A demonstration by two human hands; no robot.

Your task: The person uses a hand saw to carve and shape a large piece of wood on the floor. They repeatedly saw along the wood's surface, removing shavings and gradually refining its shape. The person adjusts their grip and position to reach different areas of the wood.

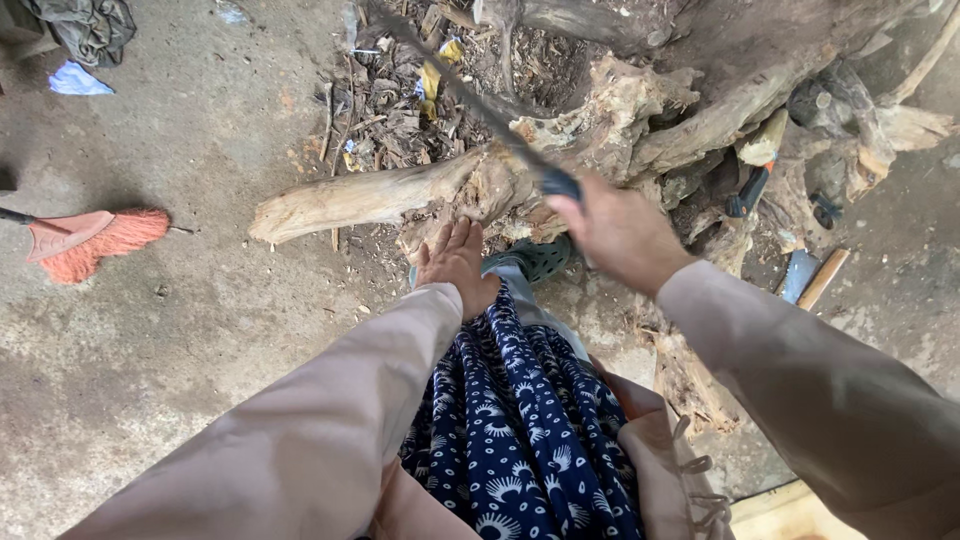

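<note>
Right hand gripping blurred blade over gnarled tree root, left hand resting flat, orange broom nearby

Long dark blade in my right hand, fist wrapped round its dark handle; blade blurred, slanting up and left across the wood. Pale, gnarled root log lies on the concrete floor, bark stripped, its tapered end pointing left, the thick knotted end merging into a tangle of roots at right. My left hand rests flat, fingers together, just beside the log's near side.
</note>
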